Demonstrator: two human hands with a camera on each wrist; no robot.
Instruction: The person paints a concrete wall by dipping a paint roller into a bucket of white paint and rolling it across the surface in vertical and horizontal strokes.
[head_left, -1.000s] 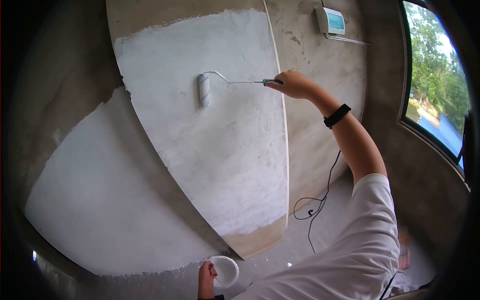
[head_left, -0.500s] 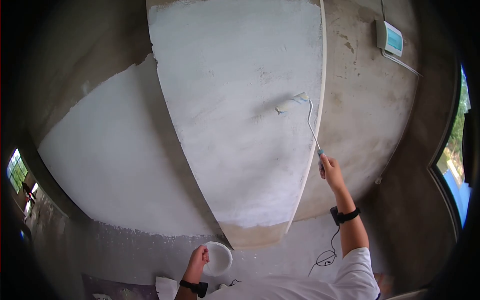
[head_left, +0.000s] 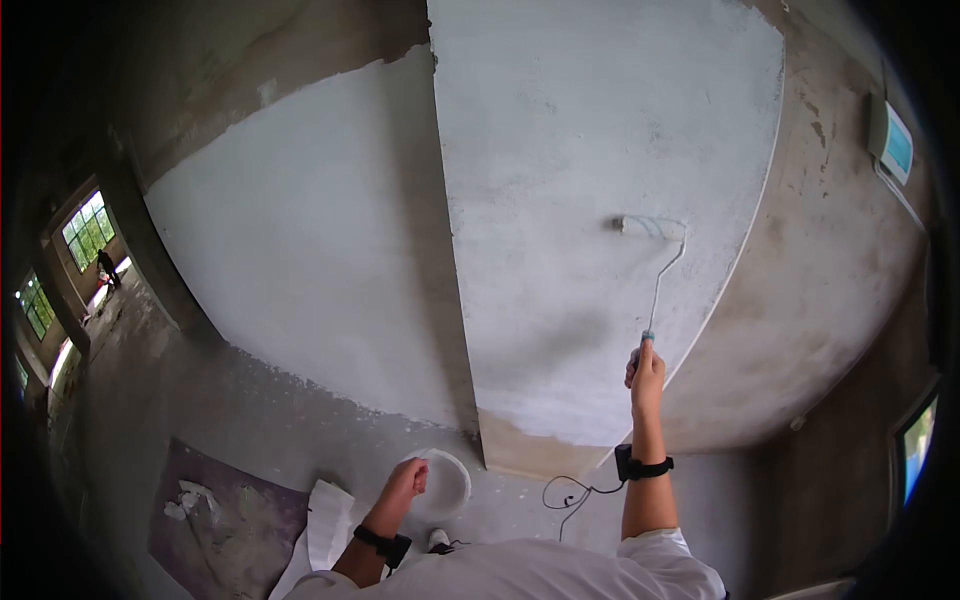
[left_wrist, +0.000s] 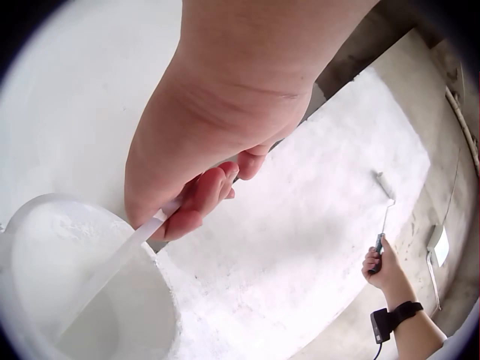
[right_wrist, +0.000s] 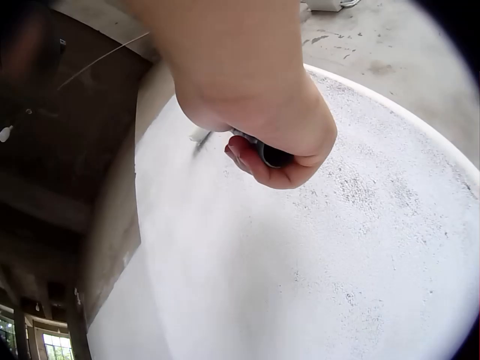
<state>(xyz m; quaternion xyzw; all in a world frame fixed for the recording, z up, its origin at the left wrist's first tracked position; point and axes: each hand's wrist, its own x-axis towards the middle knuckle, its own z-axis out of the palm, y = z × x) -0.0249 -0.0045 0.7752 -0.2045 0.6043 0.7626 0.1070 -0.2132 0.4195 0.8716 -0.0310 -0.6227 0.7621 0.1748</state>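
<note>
My right hand [head_left: 646,378] grips the dark handle of a paint roller [head_left: 655,228]. The roller's sleeve lies against the white-coated wall panel [head_left: 600,130], its bent wire frame running down to the handle. Down on the left, my left hand [head_left: 405,482] holds a white bucket [head_left: 455,485] by its pale strap handle [left_wrist: 112,266]. White paint coats the inside of the bucket in the left wrist view. From the right wrist, my curled fingers [right_wrist: 262,172] wrap the roller handle's end, and most of the roller is hidden behind the hand.
A purple sheet [head_left: 235,515] with white scraps lies on the floor at lower left. A black cable [head_left: 570,495] loops below the panel. On the right wall hangs a breaker box [head_left: 893,145]. Far left, a person [head_left: 108,268] is near the windows.
The roller has gone from upper on the panel to lower, turning so its handle points down. My right arm has come down with it. The view has swung left; the left hand keeps the bucket.
</note>
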